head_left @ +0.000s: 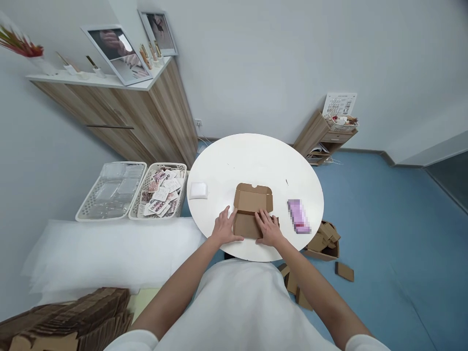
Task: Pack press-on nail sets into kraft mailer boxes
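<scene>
A brown cardboard mailer box (pixel 253 199) lies on the white round table (pixel 248 156), its lid laid back away from me and its base nearer. My left hand (pixel 224 228) grips the base's left side, fingers spread along the edge and thumb at the front. On the right side, my right hand (pixel 269 229) has its fingers over the base and its thumb at the front edge. A small cardboard flap shows past the right fingers. What lies under both palms is hidden.
A white stack of small sheets (pixel 198 190) sits left on the table; a blurred purple item (pixel 299 216) lies right. Two baskets, one with printed cards (pixel 161 194), one with clear packs (pixel 113 187), stand left. Flat cardboard (pixel 73 317) is stacked lower left. A carton (pixel 323 241) of boxes stands on the floor.
</scene>
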`<state>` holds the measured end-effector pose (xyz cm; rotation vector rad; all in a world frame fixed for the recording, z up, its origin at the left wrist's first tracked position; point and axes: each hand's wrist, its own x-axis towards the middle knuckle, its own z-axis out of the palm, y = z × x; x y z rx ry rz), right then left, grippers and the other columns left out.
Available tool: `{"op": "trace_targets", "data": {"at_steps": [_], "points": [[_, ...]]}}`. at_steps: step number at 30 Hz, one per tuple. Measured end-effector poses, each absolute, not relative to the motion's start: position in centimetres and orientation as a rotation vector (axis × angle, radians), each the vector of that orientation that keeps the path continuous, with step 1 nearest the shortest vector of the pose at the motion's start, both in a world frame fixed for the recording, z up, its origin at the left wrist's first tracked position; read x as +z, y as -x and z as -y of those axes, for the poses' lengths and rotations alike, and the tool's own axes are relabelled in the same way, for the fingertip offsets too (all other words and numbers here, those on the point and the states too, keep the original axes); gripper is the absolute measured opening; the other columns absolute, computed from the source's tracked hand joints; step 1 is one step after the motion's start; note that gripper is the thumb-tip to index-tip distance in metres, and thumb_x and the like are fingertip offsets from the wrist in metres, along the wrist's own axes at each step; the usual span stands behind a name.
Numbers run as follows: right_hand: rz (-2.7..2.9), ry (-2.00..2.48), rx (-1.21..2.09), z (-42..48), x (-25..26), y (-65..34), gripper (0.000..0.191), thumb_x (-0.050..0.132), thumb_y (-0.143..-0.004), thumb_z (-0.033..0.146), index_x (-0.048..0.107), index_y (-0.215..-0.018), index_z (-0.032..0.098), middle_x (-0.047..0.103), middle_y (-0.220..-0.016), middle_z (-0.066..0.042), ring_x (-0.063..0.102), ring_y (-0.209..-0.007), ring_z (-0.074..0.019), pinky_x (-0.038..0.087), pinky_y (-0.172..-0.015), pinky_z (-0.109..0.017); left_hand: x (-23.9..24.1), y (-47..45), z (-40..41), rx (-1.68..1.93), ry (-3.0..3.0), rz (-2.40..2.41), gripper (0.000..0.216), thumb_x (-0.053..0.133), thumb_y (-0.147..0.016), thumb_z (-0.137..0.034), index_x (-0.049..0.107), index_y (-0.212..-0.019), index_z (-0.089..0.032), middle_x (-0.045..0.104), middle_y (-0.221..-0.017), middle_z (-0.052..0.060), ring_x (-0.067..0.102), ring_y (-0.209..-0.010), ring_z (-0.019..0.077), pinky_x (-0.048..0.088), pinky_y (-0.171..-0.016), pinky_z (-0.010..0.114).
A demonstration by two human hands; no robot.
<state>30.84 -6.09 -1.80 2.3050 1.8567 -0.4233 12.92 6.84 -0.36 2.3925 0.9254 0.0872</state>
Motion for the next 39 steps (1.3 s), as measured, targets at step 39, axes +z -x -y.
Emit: {"op": "trace_targets", "data": {"at_steps": [39], "points": [[-1.782, -2.792, -1.842, 9.0, -2.6, -41.7, 0.077, 0.051, -0.067, 0.019, 0.016, -0.135, 0.023, 0.039, -0.129, -0.010, 0.054, -0.091, -0.0179, 0.047, -0.076, -0.032, -0.1, -19.9, -4.2, -0.276, -2.601, -1.015, 0.123, 0.077, -0.031, -0.051, 0.020, -0.135, -0.020, 0.027, -0.137, 0.017, 0.011, -0.128, 0.0390, -0.007, -0.101, 0.053]]}}
